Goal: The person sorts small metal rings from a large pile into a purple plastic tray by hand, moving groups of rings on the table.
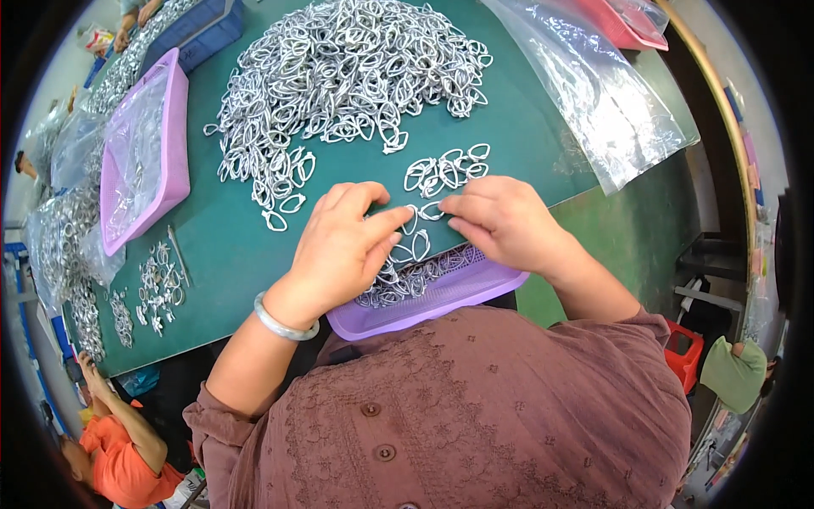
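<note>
Small silver oval wire links (pixel 348 64) lie in a big heap on the green table, with a smaller cluster (pixel 448 170) just beyond my hands. My left hand (pixel 339 242), palm down, has its index fingertip at one silver oval link (pixel 411 220), its thumb apart from that finger. Between the thumb and fingers of my right hand (pixel 507 222), the edge of another silver oval link (pixel 430 211) is pinched. Close to my left thumb lie two more links (pixel 413 247) at the table's edge. Below it, a purple basket (pixel 373 324) at my lap holds many links.
At left stand a pink-purple tray (pixel 174 148) with plastic bags and a blue crate (pixel 203 47). Small metal pieces (pixel 161 284) lie near a thin tool (pixel 180 254). A clear plastic bag (pixel 610 110) hangs over the right edge. A co-worker in orange (pixel 127 462) sits at lower left.
</note>
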### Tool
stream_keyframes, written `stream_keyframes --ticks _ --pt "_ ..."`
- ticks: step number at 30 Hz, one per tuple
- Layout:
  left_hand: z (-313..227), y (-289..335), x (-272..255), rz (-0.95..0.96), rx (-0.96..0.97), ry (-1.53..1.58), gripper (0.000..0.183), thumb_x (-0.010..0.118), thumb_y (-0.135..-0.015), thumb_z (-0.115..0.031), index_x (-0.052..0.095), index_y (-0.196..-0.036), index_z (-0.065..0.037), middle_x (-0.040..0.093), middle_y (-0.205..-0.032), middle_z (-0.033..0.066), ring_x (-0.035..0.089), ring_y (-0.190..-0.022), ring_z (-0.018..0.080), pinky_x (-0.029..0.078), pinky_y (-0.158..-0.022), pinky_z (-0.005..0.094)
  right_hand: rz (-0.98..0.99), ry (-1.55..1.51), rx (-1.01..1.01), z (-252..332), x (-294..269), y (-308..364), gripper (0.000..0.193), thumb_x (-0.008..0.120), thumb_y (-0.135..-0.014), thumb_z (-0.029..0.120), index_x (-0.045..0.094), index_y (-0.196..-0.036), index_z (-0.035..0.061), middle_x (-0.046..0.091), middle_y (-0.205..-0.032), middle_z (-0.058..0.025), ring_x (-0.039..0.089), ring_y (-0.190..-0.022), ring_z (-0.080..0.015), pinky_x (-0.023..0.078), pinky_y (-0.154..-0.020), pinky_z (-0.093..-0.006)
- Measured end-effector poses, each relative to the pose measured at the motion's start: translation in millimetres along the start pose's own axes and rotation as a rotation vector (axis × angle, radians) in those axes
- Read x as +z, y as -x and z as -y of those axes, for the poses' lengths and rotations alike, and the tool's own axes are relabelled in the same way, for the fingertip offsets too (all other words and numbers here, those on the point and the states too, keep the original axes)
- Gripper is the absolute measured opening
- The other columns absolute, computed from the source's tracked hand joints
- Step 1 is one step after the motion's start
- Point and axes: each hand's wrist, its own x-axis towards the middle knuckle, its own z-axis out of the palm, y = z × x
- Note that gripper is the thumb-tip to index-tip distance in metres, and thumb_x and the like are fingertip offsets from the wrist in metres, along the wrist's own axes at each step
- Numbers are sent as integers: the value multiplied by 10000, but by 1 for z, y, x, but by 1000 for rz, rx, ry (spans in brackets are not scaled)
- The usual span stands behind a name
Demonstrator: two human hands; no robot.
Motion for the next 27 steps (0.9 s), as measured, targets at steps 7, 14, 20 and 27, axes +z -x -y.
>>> stream_keyframes --ticks 7,14,20,27 --pt "13 -10 0 -25 23 77 201 722 -755 -79 685 -952 -61 595 -1028 110 565 -933 295 454 -832 368 52 -28 -54 4 8 3 193 686 -800 160 672 -967 65 566 -732 -60 601 -698 -275 487 -633 -399" --pt "12 -24 6 5 -31 -79 160 700 -772 -69 666 -928 -60 570 -943 75 550 -876 266 452 -797 372 -14 116 14 8 17 -2 267 689 -782 103 652 -1044 69 587 -775 -60 604 -724 -266 477 -655 -383" --pt "16 -15 2 4 -31 -96 119 718 -771 -137 655 -849 -73 559 -921 53 542 -872 260 442 -772 378 -38 82 -72 7 14 2 211 655 -797 122 660 -996 54 571 -732 -64 611 -691 -264 485 -630 -390" --pt "16 -25 9 -53 -41 -65 223 690 -786 -81 660 -1007 -63 567 -989 89 544 -907 284 449 -812 393 -103 214 6 9 24 0 253 649 -793 129 665 -1031 46 584 -723 -56 609 -669 -249 488 -618 -381"
